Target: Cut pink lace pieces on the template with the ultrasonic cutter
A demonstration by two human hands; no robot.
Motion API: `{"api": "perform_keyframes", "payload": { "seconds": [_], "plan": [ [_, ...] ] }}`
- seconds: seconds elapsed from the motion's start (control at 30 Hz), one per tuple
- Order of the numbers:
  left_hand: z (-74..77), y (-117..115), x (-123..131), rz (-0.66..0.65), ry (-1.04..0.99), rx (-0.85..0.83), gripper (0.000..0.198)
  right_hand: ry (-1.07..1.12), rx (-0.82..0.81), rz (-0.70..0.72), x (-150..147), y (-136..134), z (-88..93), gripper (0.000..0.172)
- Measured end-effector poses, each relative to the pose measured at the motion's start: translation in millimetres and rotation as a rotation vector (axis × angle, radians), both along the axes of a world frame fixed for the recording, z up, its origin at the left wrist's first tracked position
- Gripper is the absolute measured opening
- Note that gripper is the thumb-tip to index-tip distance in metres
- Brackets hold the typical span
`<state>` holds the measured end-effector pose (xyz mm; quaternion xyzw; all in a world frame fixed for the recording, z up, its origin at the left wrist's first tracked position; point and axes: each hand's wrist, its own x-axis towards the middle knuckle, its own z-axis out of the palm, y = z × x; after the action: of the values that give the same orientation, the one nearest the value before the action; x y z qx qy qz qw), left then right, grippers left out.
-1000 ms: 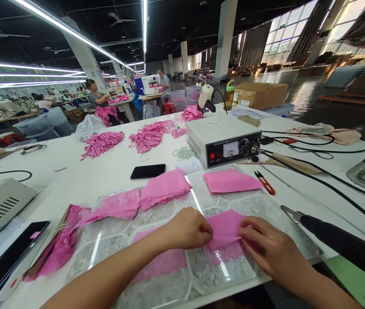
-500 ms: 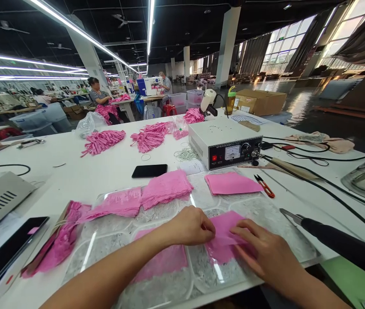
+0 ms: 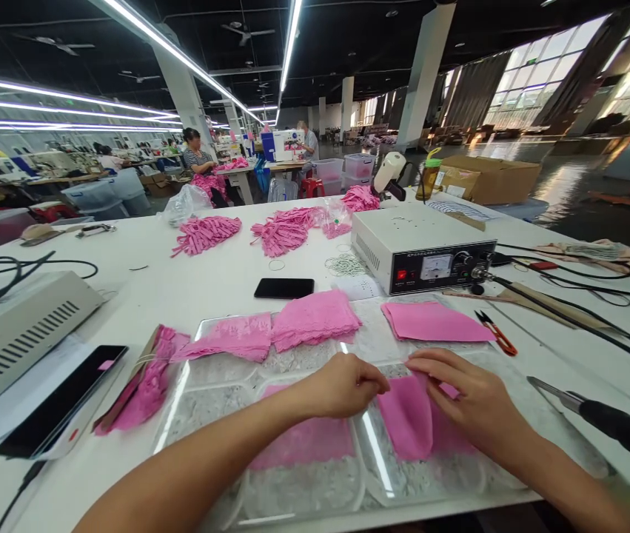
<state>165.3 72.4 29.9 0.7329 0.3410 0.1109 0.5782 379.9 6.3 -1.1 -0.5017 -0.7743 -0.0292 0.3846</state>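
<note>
A thin pink fabric piece (image 3: 406,423) is partly lifted and curls between my two hands, above a clear marbled sheet (image 3: 303,494). My left hand (image 3: 348,386) is closed in a pinch at the fabric's upper left corner. Along its upper right edge, my right hand (image 3: 467,392) grips the cloth between thumb and fingers, and part of the cloth is hidden behind that hand. Another pink piece (image 3: 306,444) lies flat under my left forearm. Behind the hands are a stack of pink lace pieces (image 3: 317,320) and a smooth pink stack (image 3: 434,323).
A control box (image 3: 429,252) with a lit red switch stands behind. Red-handled thread snips (image 3: 497,334) and a black-handled tool with a metal tip (image 3: 597,418) lie right. A black phone (image 3: 284,288) and pink strip bundles (image 3: 206,235) are farther back; a tablet (image 3: 64,400) lies left.
My right hand has risen with the fabric's edge, which now curls up rather than lying flatter. My left hand stays pinched near its corner. The whole view has shifted, with things appearing farther right.
</note>
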Motion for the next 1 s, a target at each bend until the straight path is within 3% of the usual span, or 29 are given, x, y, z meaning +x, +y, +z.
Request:
{"api": "perform_keyframes", "payload": {
  "seconds": [0.2, 0.3, 0.4, 0.47, 0.53, 0.6, 0.67, 0.83, 1.0],
  "plan": [
    [-4.9, -4.3, -54.8, 0.297, -0.152, -0.462, 0.059, -0.011, -0.039, 0.441, -92.1, 25.6, 17.2, 0.03],
    [-8.3, -13.1, -84.5, 0.423, -0.176, -0.568, 0.064, -0.021, -0.033, 0.651, -124.9, 27.7, 18.1, 0.032],
    [-14.3, -23.5, -104.4, 0.513, -0.164, -0.595, 0.062, 0.024, -0.139, 0.815, -131.6, 28.8, 20.6, 0.032],
    [-19.8, -29.1, -110.7, 0.554, -0.146, -0.577, 0.055, 0.089, -0.255, 0.735, -119.2, 32.4, 20.2, 0.03],
    [-25.9, -32.5, -112.3, 0.588, -0.123, -0.529, 0.045, 0.12, -0.371, 0.505, -98.0, 37.5, 16.4, 0.023],
    [-31.7, -33.9, -111.0, 0.61, -0.088, -0.467, 0.035, 0.061, -0.508, 0.311, -75.6, 41.2, 9.5, 0.021],
    [-35.7, -34.0, -108.9, 0.615, -0.037, -0.403, 0.028, -0.034, -0.585, 0.205, -59.4, 41.3, 1.5, 0.021],
    [-31.8, -37.0, -107.9, 0.593, 0.118, -0.178, 0.029, -0.191, -0.667, 0.127, -57.3, 34.6, -9.6, 0.015],
    [-18.7, -48.8, -114.8, 0.55, 0.259, 0.016, 0.031, -0.209, -0.715, 0.127, -72.4, 39.0, 2.7, 0.017]
  ]
}}
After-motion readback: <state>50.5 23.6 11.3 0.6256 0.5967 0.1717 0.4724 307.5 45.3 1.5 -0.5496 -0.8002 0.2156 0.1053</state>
